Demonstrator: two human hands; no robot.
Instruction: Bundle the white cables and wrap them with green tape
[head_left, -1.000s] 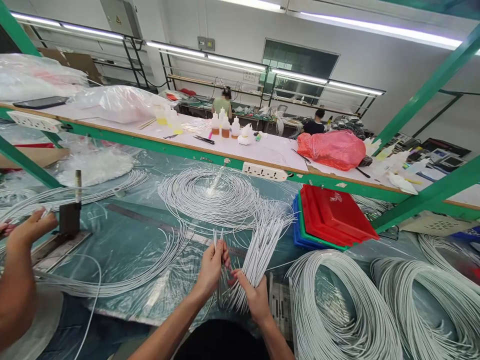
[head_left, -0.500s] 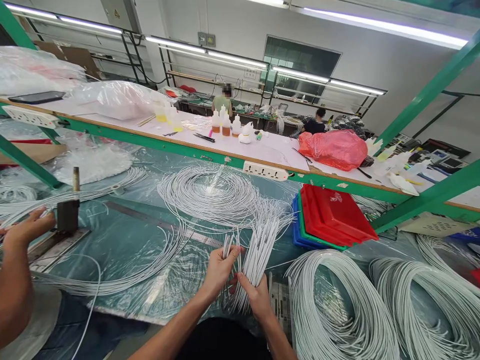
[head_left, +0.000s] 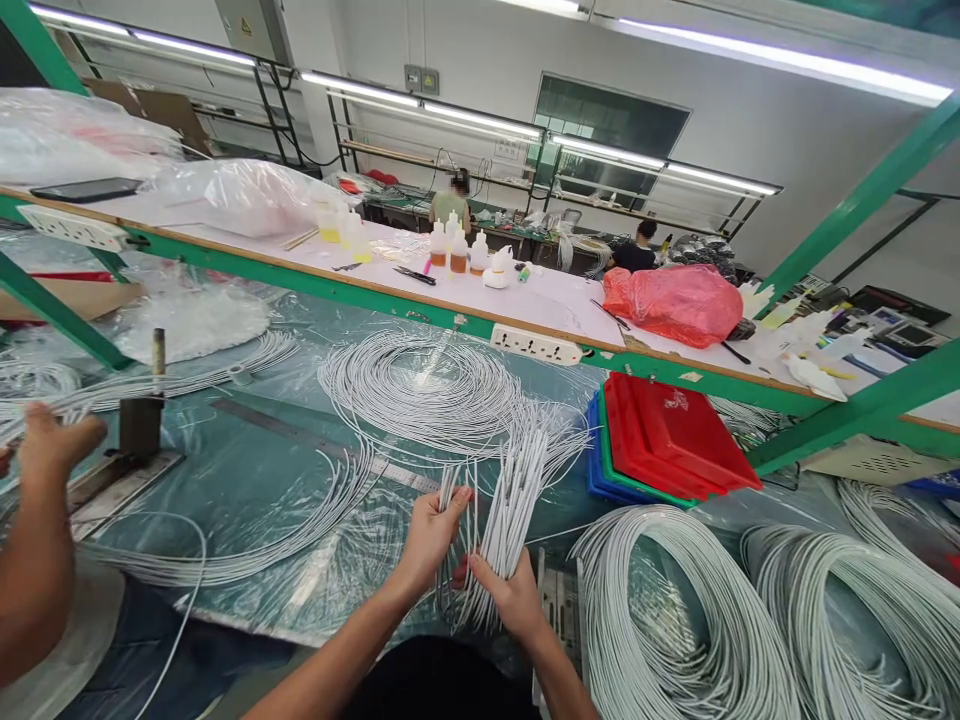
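My right hand (head_left: 514, 595) is wrapped round a thick bundle of white cables (head_left: 516, 500), held upright with the cut ends fanned at the top. To its left, my left hand (head_left: 433, 530) pinches a few white cables (head_left: 448, 487) between thumb and fingers. One or two strands stand in the narrow gap between the hands. The lower ends of the bundle hang beneath my palms, partly hidden by them. Just behind lies a large flat coil of white cable (head_left: 420, 390) on the plastic-covered table, and a steel ruler (head_left: 401, 474) runs partly under the cables.
Stacked red, green and blue bins (head_left: 675, 440) stand right of the bundle. Big cable coils (head_left: 622, 600) fill the right side. At left, a co-worker's hand (head_left: 56, 445) is beside a metal block fixture (head_left: 141, 425). A shelf with a power strip (head_left: 535, 345) and bottles (head_left: 457, 250) crosses behind.
My left hand has shifted slightly left with its few cables, widening the gap from the bundle. The co-worker's hand at left has moved a little. The view has tilted slightly.
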